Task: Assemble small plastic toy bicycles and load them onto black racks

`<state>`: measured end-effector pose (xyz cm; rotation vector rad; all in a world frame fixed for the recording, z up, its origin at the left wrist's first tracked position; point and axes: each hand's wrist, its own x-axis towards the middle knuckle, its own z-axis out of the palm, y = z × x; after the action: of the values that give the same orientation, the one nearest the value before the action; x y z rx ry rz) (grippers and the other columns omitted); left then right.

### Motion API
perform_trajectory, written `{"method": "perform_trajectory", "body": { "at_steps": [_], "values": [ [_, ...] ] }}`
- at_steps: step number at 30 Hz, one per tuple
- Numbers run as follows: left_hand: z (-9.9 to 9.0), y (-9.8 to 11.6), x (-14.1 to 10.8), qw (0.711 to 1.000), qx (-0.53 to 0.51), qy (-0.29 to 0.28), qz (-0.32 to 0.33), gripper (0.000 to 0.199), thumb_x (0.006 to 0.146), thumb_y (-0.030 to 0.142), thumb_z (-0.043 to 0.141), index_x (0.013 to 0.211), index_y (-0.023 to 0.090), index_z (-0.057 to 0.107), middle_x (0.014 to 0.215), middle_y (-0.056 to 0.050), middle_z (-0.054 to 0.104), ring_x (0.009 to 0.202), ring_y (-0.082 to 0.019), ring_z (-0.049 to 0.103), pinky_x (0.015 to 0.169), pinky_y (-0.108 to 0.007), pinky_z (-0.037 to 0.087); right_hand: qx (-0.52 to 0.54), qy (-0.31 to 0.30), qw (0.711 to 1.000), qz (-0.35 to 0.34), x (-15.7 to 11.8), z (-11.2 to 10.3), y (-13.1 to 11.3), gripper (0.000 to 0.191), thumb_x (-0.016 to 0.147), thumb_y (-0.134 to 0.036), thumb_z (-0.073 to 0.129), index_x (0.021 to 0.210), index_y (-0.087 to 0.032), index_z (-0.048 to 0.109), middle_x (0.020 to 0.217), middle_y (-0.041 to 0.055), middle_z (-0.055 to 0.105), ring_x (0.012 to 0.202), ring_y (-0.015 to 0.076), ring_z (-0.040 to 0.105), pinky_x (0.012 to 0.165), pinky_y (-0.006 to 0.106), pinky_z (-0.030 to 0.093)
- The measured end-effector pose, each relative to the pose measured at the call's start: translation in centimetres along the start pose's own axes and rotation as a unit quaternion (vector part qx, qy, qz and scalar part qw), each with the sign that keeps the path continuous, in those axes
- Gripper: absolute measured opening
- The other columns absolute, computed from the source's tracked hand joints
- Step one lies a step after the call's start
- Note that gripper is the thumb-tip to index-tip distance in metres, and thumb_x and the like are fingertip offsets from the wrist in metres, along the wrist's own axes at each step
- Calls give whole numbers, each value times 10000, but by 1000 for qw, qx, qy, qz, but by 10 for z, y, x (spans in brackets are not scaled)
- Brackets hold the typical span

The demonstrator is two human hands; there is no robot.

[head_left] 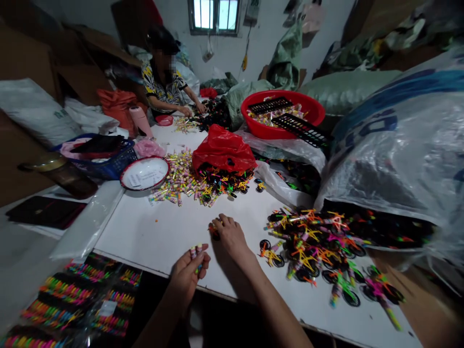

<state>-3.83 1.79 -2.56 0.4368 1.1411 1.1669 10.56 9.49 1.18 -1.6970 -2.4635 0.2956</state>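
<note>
White worktop [134, 237] is carrying: one red-rimmed bowl [159, 170]; one red plastic bag [222, 147]; many small tubes [181, 176]; miniature bicycles [310, 249], heaped.

The left hand [190, 268], with tubes [196, 252] in it, is at the near edge of the table [137, 229]; the right hand [230, 234] is farther in and to its right, fingers at a small thing [213, 231]; right of both lie bikes [308, 258], before a sack [373, 164]; ahead, a tube heap [183, 169] spreads left of a bag [224, 150]; left of the heap is a bowl [158, 166], then a basket [118, 166], then a jar [67, 178]; behind the bag, rightward, stands a tub [258, 129] with racks [299, 130] on it; packs [65, 292] lie left below the table; a person [165, 87] is at the far end
</note>
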Motion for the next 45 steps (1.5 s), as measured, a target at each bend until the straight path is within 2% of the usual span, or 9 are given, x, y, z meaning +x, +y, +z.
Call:
{"method": "perform_trajectory", "body": {
  "at_steps": [2,5,8,13,16,20,26,34,45],
  "values": [
    [-11,1,3,998,56,16,23,528,600,450,777,991,119,649,708,-26,599,555,-92,487,447,-195,288,14,-17,1000,-8,13,15,0,287,898,-194,445,1155,-253,559,1203,84,544,1027,242,500,783,320,389],
    [-19,-6,10,991,130,5,34,541,676,512,702,1050,130,624,707,-11,586,505,-76,429,424,-194,258,12,-42,999,3,9,15,12,237,893,-225,456,1092,-227,585,1055,92,584,937,231,528,735,303,374],
    [-12,-14,14,982,183,-13,46,493,719,537,648,998,130,636,650,15,544,474,-67,380,419,-195,238,37,-48,996,59,-11,14,20,200,883,-217,444,1000,-201,606,943,81,590,847,200,549,689,278,364],
    [-1,-10,14,979,197,-21,52,474,725,545,632,965,137,650,663,6,562,501,-73,393,450,-195,277,146,13,979,139,-37,24,20,191,746,-168,547,927,-198,600,922,54,565,809,172,528,638,246,346],
    [-9,-8,11,982,184,-12,45,491,704,542,657,976,133,653,661,3,565,510,-79,406,460,-199,280,272,-2,945,180,-36,20,16,148,678,-159,590,820,-178,554,769,17,557,676,145,494,588,241,332],
    [-15,-13,7,982,168,-52,72,410,748,487,647,953,133,661,637,19,520,504,-73,380,463,-202,258,512,-35,848,133,-39,11,4,196,731,-337,612,732,-186,489,620,-38,488,562,110,427,534,229,315],
    [-5,-14,1,985,124,-97,76,343,736,415,685,949,146,680,671,3,564,539,-79,405,486,-207,283,616,-8,775,138,-59,11,-6,389,797,-525,549,653,-164,536,585,-31,469,549,100,393,530,229,296],
    [-13,-1,-5,971,153,-176,-47,371,676,469,720,798,129,634,601,-4,603,467,-53,416,445,-185,235,673,-101,721,130,-70,7,-1,409,679,-539,692,643,-153,560,530,-50,487,459,63,361,451,201,272],
    [-3,-8,-9,975,140,-165,-42,333,695,430,718,820,142,608,607,9,612,490,-54,453,443,-166,256,720,-74,671,159,-79,19,3,414,660,-536,719,649,-144,588,549,-40,535,426,44,380,405,176,282]
  ]
}}
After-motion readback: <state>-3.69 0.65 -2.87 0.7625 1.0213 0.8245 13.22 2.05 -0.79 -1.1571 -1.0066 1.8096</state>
